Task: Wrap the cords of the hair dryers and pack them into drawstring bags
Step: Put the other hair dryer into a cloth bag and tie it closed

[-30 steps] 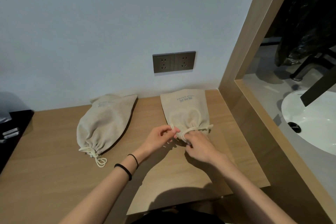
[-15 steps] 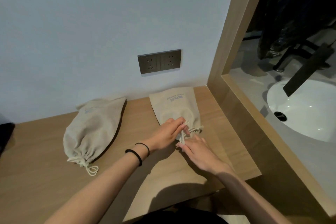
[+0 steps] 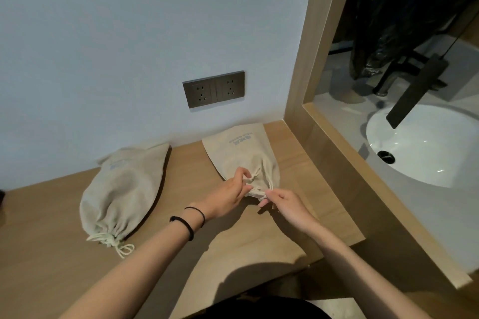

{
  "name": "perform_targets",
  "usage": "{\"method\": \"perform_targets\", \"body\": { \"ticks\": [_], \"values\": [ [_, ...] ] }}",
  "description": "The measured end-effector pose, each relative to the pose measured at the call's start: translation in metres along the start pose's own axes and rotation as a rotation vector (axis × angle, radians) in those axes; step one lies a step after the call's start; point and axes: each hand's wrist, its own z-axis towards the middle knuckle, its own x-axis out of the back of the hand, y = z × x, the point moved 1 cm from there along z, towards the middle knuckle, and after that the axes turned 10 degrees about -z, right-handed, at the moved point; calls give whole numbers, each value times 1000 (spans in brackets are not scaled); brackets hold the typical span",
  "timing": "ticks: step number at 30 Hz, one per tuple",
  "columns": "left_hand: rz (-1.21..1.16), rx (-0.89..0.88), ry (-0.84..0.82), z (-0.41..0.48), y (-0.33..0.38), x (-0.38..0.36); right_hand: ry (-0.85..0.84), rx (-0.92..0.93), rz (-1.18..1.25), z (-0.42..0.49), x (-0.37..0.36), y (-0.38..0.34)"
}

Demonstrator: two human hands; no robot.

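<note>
Two beige drawstring bags lie on the wooden counter (image 3: 46, 254). The left bag (image 3: 121, 189) bulges, its mouth cinched and its cord tied in a bow toward me. The right bag (image 3: 241, 153), with blue print near the wall end, has its gathered mouth between my hands. My left hand (image 3: 230, 194) pinches the drawstring at the bag's mouth. Just to the right, my right hand (image 3: 282, 201) pinches the cord's other end. No hair dryer or power cord shows; whatever the bags hold is hidden.
A double wall socket (image 3: 213, 89) sits above the right bag. A wooden frame (image 3: 334, 153) borders the counter on the right, with a white sink (image 3: 425, 147) and a dark faucet (image 3: 414, 93) beyond it. The counter's front edge is close to my body.
The view has shifted to the right. The right bag's mouth has gathered tighter, and my hands now pinch the drawstring ends, left above and right below, slightly apart.
</note>
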Motion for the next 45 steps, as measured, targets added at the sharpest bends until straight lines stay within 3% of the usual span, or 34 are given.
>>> {"method": "perform_targets", "body": {
  "ticks": [3,8,12,15,20,25,31,37,45],
  "values": [
    [-49,74,44,-3,-2,1,-64,-93,203,8,4,-2],
    [-142,155,-28,-10,-9,-1,-122,-219,476,16,10,-6],
    [-260,239,-114,-23,-10,-3,-98,-182,366,15,10,-3],
    [-273,249,-151,-24,-9,-6,32,-84,171,13,8,-4],
    [129,41,57,10,-9,0,280,85,-110,15,15,-3],
    [95,-1,34,40,3,-4,467,202,-219,16,23,-12],
    [-155,-35,141,49,17,-5,617,211,-119,15,20,-13],
    [-271,-22,62,48,16,-1,629,196,-91,15,20,-15],
    [-402,-49,151,47,11,-1,590,160,78,18,22,-19]
  ]
}}
